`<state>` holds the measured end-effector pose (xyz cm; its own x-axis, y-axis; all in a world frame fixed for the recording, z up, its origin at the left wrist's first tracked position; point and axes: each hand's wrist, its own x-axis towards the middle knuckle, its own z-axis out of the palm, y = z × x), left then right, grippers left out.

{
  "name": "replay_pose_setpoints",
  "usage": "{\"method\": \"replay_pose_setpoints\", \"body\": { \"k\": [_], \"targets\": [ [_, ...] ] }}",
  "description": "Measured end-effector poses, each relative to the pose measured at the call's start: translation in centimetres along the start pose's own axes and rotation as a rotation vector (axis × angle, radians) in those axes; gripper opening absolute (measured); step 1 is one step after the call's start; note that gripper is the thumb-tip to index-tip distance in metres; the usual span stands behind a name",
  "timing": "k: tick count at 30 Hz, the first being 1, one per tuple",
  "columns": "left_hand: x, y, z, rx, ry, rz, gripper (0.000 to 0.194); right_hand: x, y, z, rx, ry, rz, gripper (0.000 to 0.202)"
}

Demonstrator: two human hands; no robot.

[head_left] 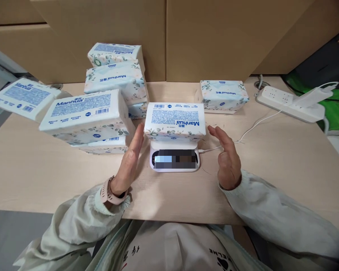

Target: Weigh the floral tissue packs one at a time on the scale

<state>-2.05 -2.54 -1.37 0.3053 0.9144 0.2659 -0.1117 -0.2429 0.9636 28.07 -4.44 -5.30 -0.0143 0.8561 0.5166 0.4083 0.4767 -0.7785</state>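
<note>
The display (175,159) of the white scale (175,170), at six o'clock, is blurred into blocks and unreadable; the tissue pack (175,118) above hides most of its plate. At nine o'clock, a lower pack (109,146) is largely covered. The packs' finest print is too small to read. Cardboard (214,37) at twelve o'clock runs past the top edge.

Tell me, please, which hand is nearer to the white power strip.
Right. The right hand is just right of the tissue pack on the digital scale, with the white power strip farther right. The left hand is at the pack's left end, farther from the strip.
</note>
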Motion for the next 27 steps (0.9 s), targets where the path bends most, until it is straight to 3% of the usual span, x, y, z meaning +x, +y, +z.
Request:
{"method": "replay_pose_setpoints", "body": {
  "k": [19,25,27],
  "targets": [
    [-0.3,-0.5,-0.4,-0.043,-0.004,-0.005,0.069,0.1,0.0,0.0,0.001,-0.007,0.035,0.059],
    [0.6,-1.1,-0.2,-0.034,0.028,-0.002,0.07,2.2,-0.8,0.5,0.075,0.019,0.137,0.058],
    [1.5,-0.7,0.4,-0.057,0.004,0.008,0.068,2.9,-1.1,0.6,0.1,-0.053,0.159,0.064]
  ]
}}
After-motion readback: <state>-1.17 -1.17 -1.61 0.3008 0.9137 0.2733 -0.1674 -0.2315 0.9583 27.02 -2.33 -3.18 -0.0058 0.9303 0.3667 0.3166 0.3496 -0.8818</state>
